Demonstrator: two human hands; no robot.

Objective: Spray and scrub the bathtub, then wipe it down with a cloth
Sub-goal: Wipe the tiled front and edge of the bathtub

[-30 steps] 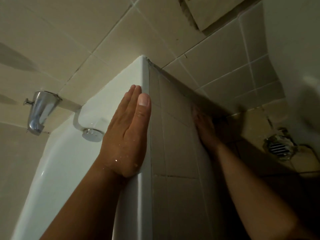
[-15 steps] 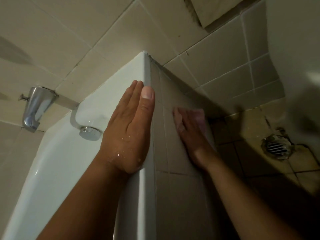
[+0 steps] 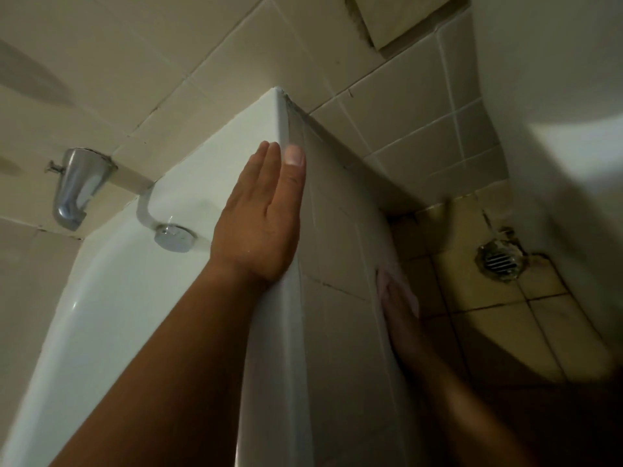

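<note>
Hands, two, at one white bathtub. My left hand lies flat on the tub's outer rim near its corner. The fingers are straight and pressed together, the thumb runs along the rim's edge, and the hand holds nothing. My right hand is lower, on the tiled panel that forms the tub's outer side. It is blurred, but its fingers look stretched out, pressing one pale pink cloth flat against the tiles near the floor. The cloth shows past the fingertips and along one side of the hand.

Fittings, counted: one chrome spout on the tiled wall above the tub's end; one round chrome disc on the tub's inner end wall, just left of my left hand; one metal floor drain, well apart from the cloth.
</note>
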